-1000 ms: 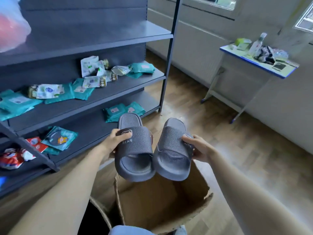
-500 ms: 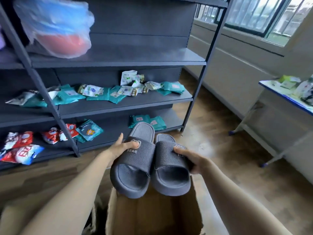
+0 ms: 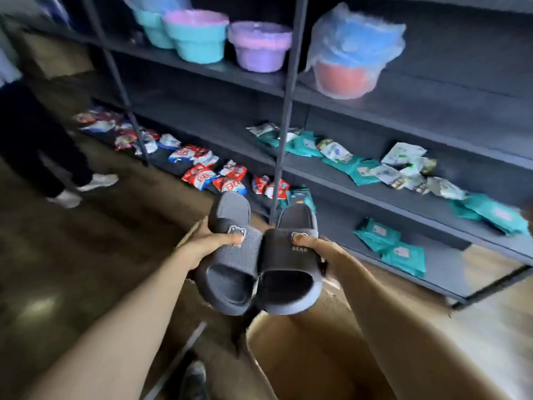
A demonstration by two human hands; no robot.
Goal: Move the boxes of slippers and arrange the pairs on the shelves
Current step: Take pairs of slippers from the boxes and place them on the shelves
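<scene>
Left hand (image 3: 202, 245) and right hand (image 3: 321, 254) each clamp fingers (image 3: 226, 241) on one slipper (image 3: 230, 267), holding the pair (image 3: 277, 264) side by side for the shelves (image 3: 432, 111) beyond the fingers.

A vertical upright (image 3: 281, 145) stands directly ahead and divides the shelf bays. In the right bay, packets (image 3: 366, 171) occupy the rear of the middle shelf (image 3: 375, 193); its front strip is bare. The bottom shelf (image 3: 340, 226) is bare beside the teal packs (image 3: 377, 235). An open cardboard box (image 3: 302, 356) stands below.
</scene>
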